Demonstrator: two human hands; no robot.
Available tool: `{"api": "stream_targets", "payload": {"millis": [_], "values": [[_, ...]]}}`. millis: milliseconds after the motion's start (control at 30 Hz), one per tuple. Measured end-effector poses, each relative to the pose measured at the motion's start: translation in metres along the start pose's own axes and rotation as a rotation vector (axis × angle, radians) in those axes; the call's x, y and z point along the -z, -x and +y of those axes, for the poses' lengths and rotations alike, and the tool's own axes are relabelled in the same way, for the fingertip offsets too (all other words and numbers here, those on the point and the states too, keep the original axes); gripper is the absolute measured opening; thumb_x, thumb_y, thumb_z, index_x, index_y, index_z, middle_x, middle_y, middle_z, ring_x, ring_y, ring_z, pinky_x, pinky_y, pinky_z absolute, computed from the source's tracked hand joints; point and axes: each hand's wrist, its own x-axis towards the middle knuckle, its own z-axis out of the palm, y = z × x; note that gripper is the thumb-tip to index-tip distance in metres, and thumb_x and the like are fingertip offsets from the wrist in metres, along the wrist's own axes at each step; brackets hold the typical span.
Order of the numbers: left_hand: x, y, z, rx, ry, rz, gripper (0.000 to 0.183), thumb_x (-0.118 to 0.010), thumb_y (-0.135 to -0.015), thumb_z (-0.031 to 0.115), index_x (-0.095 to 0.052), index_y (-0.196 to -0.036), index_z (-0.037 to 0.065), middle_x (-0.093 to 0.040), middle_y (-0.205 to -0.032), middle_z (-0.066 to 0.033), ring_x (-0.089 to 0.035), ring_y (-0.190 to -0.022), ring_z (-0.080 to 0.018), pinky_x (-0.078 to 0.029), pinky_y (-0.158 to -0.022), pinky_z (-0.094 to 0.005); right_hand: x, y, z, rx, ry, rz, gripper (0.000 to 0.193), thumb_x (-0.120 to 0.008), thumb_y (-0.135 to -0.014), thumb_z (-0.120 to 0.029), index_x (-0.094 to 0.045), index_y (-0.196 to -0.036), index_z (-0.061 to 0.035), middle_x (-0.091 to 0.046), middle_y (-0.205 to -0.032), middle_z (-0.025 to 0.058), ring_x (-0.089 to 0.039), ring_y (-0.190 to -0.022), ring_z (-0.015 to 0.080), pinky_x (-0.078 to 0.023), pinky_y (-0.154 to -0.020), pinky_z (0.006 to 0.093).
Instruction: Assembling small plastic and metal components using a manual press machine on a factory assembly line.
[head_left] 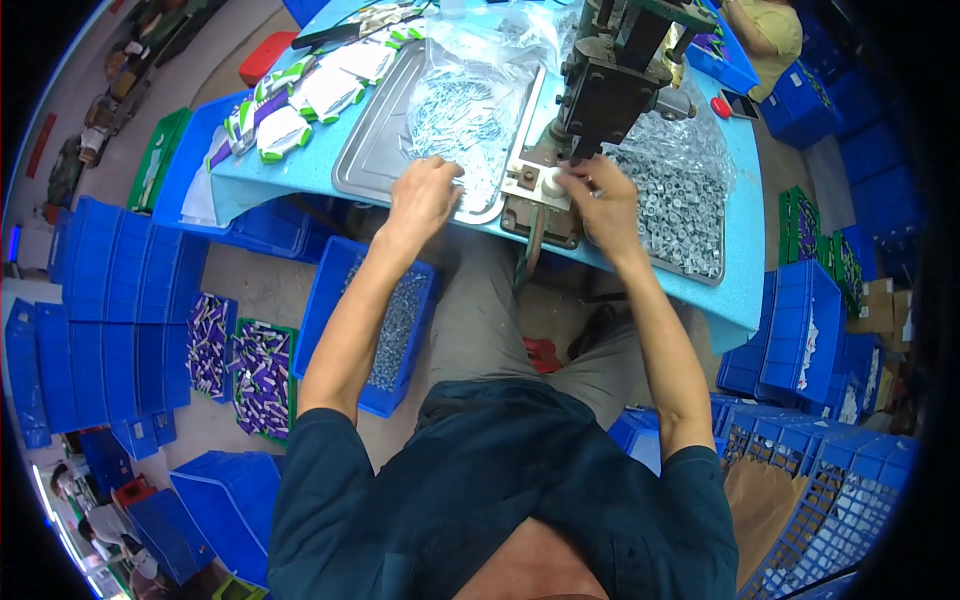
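My left hand [425,194] is over the front of a metal tray [372,150]. Its fingers are curled together beside a heap of thin silvery pins [458,112], and whatever they hold is too small to make out. My right hand [608,200] is at the base of a dark bench press [612,88], with thumb and fingers pinched close to a small whitish round part [555,182]. That part sits on the press's metal fixture [527,178]. What lies inside the pinch is hidden.
Small clear plastic caps [672,215] fill a tray on the right, under plastic film. Purple, white and green packages [285,130] lie at the table's left. A blue bin [385,335] of small grey parts stands below by my left knee. A phone [740,104] lies far right.
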Motion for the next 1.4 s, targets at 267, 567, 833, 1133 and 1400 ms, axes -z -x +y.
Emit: {"api": "stream_targets", "payload": {"millis": [267,567,833,1133,1400], "values": [[-0.022,-0.017,-0.022,-0.065,-0.066,-0.189,0.015,-0.069,-0.088,0.014,-0.062,-0.094,0.002,-0.06,-0.096,-0.016,-0.063,-0.093,-0.0365,-0.051,-0.079,-0.046,0.003,0.02,-0.004,0.442,0.386,-0.047,0.031,-0.068,-0.084,-0.002,-0.068,-0.115,-0.0024,-0.063,-0.116,0.0111,-0.06,-0.1,0.0306,-0.051,-0.085,0.0401],[-0.002,-0.014,-0.015,-0.072,0.173,-0.127,0.012,-0.065,-0.086,0.011,-0.058,-0.092,0.002,-0.062,-0.09,-0.0195,-0.064,-0.085,-0.0397,-0.052,-0.073,-0.0483,0.006,0.021,0.003,0.365,0.266,-0.07,0.033,-0.065,-0.084,0.001,-0.067,-0.117,-0.0048,-0.063,-0.118,0.011,-0.06,-0.104,0.0312,-0.05,-0.089,0.0404],[0.011,-0.037,0.061,-0.327,-0.082,-0.13,0.013,-0.066,-0.085,0.008,-0.057,-0.092,0.002,-0.062,-0.087,-0.0162,-0.065,-0.082,-0.0364,-0.052,-0.07,-0.0448,-0.006,0.017,-0.004,0.355,0.269,0.002,0.028,-0.071,-0.086,-0.013,-0.07,-0.114,-0.0103,-0.063,-0.11,0.0103,-0.06,-0.098,0.0305,-0.05,-0.084,0.0409],[-0.012,-0.041,0.071,0.166,0.905,-0.177,0.019,-0.072,-0.093,0.013,-0.069,-0.104,-0.001,-0.071,-0.088,-0.0028,-0.061,-0.072,-0.0063,-0.05,-0.062,-0.0236,-0.017,0.02,0.011,0.269,0.143,0.124,0.015,-0.075,-0.084,-0.014,-0.076,-0.097,-0.0088,-0.065,-0.109,0.01,-0.061,-0.094,0.0273,-0.051,-0.081,0.0381],[-0.049,-0.027,0.09,0.436,1.185,0.14,0.014,-0.07,-0.095,0.015,-0.07,-0.101,0.002,-0.067,-0.081,0.0011,-0.055,-0.064,-0.0041,-0.044,-0.056,-0.0185,-0.013,0.026,0.012,0.273,0.088,0.118,0.02,-0.069,-0.087,-0.007,-0.073,-0.107,-0.0066,-0.066,-0.113,0.0107,-0.063,-0.102,0.0289,-0.052,-0.087,0.0395]]}}
